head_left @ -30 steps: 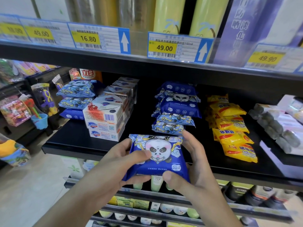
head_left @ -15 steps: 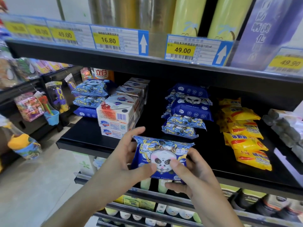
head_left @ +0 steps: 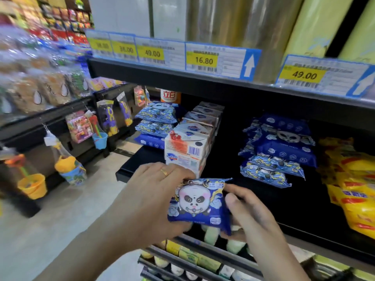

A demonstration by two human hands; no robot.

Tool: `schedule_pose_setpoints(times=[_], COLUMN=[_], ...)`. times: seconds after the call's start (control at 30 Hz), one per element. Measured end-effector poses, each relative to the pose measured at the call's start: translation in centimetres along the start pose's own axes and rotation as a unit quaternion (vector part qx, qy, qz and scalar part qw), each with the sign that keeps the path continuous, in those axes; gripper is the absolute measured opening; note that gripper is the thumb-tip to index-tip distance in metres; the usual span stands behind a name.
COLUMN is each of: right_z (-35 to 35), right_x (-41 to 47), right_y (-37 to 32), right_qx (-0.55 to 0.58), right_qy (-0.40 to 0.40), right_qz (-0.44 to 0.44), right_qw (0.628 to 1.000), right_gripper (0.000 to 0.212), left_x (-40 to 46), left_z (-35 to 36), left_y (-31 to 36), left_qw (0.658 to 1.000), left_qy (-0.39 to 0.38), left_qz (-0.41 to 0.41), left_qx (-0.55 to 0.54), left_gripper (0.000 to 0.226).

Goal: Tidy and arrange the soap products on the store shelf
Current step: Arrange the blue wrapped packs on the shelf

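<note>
A blue soap pack with a panda face is held in front of the black shelf, at its front edge. My left hand grips the pack's left side from above. My right hand holds its right side, thumb on the front. On the shelf behind stand a stack of white boxed soaps, a pile of blue packs at the far left, another blue pile in the middle, and yellow soap packs at the right.
The upper shelf edge carries price tags close overhead. Below the black shelf run racks of small bottles. Toys with small buckets hang on the aisle rack to the left, above the bare floor.
The view has swung left and closer. The panda pack has shifted toward the boxed soaps, and my left hand now lies over its top left instead of beside it.
</note>
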State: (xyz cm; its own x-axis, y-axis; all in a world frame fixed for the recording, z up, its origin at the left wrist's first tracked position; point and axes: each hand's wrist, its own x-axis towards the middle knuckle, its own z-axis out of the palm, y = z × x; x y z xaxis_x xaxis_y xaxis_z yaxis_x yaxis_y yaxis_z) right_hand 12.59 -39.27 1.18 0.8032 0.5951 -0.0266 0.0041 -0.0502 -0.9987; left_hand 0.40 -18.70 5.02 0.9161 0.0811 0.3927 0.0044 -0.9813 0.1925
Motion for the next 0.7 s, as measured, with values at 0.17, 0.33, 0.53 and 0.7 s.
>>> schedule_pose_setpoints(times=[0.17,0.33,0.53,0.7], right_z=[-0.9,-0.3,-0.4,-0.2], right_x=[1.3,2.1,3.8,3.9], right_y=[1.4,2.3,4.3,5.2], right_qx=[-0.186,-0.370,-0.493,-0.516], right_qy=[0.179,0.234,0.276,0.300], right_qz=[-0.088,-0.163,-0.187,-0.219], right_qw=[0.962,0.884,0.804,0.772], right_gripper=[0.012,0.018,0.016,0.040], left_x=[-1.7,-1.8,1.4,4.8], left_z=[-3.2,-5.2,-3.1,-0.2], left_y=[-6.9,-14.4,-20.7,-23.0], left_qw=[0.998,0.996,0.995,0.986], left_qy=[-0.021,-0.032,-0.064,-0.114], left_qz=[-0.065,-0.081,-0.081,-0.089], left_qx=[-0.013,0.001,-0.005,-0.080], left_gripper=[0.079,0.085,0.084,0.086])
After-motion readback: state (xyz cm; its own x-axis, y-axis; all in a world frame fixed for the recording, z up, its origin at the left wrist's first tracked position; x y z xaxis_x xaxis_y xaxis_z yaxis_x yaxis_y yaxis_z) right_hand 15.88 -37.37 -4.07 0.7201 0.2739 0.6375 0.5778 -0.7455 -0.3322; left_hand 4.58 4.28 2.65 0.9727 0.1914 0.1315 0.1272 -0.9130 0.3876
